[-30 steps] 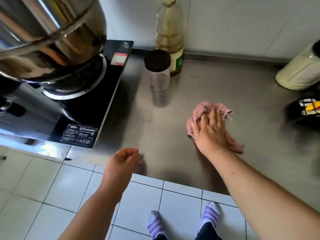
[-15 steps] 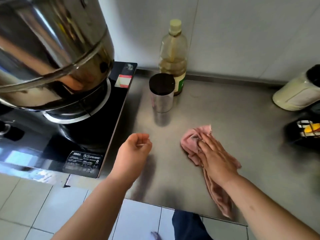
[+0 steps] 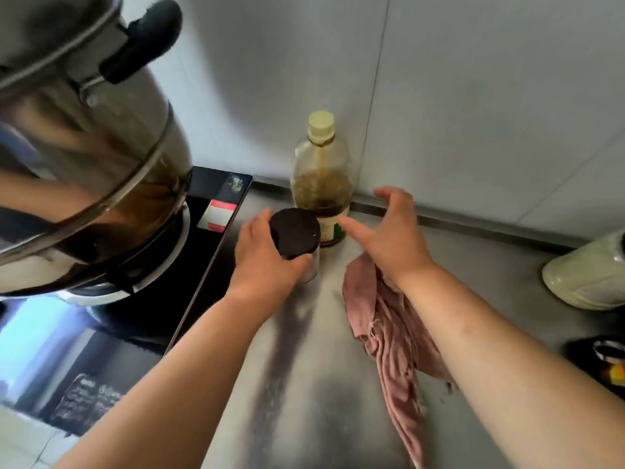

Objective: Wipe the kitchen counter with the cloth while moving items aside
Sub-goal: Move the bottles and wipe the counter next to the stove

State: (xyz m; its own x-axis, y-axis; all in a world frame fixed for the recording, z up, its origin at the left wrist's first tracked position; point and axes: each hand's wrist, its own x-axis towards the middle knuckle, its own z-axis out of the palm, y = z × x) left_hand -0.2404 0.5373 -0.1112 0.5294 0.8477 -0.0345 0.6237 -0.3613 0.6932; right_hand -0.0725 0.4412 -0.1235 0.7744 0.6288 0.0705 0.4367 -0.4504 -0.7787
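The pink cloth point(image 3: 394, 353) lies crumpled on the steel counter point(image 3: 297, 394), right of centre, under my right forearm. It is drawn out into a loose strip. Its long axis runs far to near, leaning a little rightward as it comes near; the bunched far end points at the bottle and the thin tail reaches the bottom of the frame.

My right hand point(image 3: 392, 231) has let go of it, fingers spread and gripping nothing, and hovers just right of the bottle point(image 3: 321, 184). I cannot tell whether the wrist brushes the cloth. My left hand point(image 3: 267, 260) is wrapped round the dark-lidded jar point(image 3: 295, 233), grasping it just below the lid. The jar stands just near of the bottle, beside the right edge of the black cooktop point(image 3: 206, 262), where the big steel pot point(image 3: 88, 157) sits.

I judge this to be the clearing step: the cloth is down and the two items at the back are about to be moved. The next move calls for closing my right hand on the bottle, lifting both items upright, setting them on bare counter, then picking up the cloth to wipe that far corner.
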